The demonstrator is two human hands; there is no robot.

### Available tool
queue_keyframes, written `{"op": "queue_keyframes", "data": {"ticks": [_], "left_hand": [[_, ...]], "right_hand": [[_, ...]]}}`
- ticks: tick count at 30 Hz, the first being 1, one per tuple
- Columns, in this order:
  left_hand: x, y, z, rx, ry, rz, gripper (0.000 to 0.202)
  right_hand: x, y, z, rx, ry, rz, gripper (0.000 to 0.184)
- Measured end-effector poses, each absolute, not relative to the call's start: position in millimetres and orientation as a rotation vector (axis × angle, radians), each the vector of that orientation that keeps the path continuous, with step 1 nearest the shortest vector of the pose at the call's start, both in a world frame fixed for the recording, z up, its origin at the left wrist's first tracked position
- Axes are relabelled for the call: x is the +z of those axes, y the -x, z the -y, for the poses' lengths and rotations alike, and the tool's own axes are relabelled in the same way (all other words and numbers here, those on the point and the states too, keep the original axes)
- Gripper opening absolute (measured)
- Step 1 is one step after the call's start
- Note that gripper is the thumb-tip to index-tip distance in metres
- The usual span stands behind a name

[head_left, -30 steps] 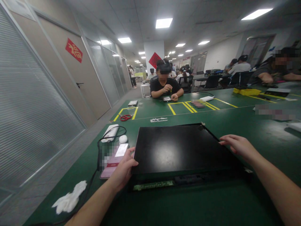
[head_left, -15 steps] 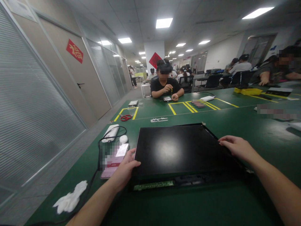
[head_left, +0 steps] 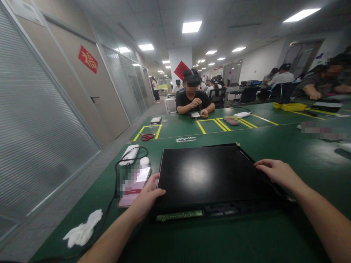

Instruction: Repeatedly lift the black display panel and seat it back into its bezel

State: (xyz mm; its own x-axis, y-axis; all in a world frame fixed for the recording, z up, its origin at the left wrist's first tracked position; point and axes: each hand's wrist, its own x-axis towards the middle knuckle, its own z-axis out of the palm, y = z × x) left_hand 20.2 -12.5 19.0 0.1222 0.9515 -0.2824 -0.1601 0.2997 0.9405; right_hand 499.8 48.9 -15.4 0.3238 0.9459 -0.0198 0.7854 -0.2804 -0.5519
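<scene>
A black LCD panel (head_left: 214, 175) lies in front of me over a black frame (head_left: 242, 149), whose rim shows behind it and along its right side. A green circuit board strip (head_left: 179, 216) shows below the panel's near edge. My left hand (head_left: 149, 195) is closed on the panel's left edge, thumb on the face and fingers at the side. At the right edge, my right hand (head_left: 275, 173) pinches the panel with thumb and fingertips; the frame's rim runs close by. The undersides of panel and frame are hidden.
Left of the panel lie a phone (head_left: 134, 188), a white earbud case (head_left: 144, 161), a white power bank (head_left: 130, 154) with a black cable, and crumpled tissue (head_left: 83, 229). Red-handled scissors (head_left: 147, 137) and small white strips (head_left: 185, 139) lie beyond. A co-worker (head_left: 193, 96) sits opposite.
Both my hands stay at the panel's edges, and the panel has hardly moved. At the far right, a co-worker's hand has shifted slightly.
</scene>
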Motion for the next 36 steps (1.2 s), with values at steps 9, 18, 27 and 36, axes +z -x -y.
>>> {"op": "queue_keyframes", "data": {"ticks": [9,18,27,36], "left_hand": [[15,-17,10,0.993,-0.931,-1.064,0.079],[7,-16,9,1.005,-0.961,-1.087,0.081],[7,-5,6,1.106,-1.461,-1.449,0.072],[-7,2,-1,0.789,-1.75,-1.731,0.073]], "right_hand": [[-21,-504,-51,0.457,2.155,1.562,0.035],[-25,-508,-53,0.406,2.145,1.575,0.034],[-10,-503,-52,0.419,2.255,1.596,0.036],[-11,-501,-51,0.4,2.268,1.588,0.041]]}}
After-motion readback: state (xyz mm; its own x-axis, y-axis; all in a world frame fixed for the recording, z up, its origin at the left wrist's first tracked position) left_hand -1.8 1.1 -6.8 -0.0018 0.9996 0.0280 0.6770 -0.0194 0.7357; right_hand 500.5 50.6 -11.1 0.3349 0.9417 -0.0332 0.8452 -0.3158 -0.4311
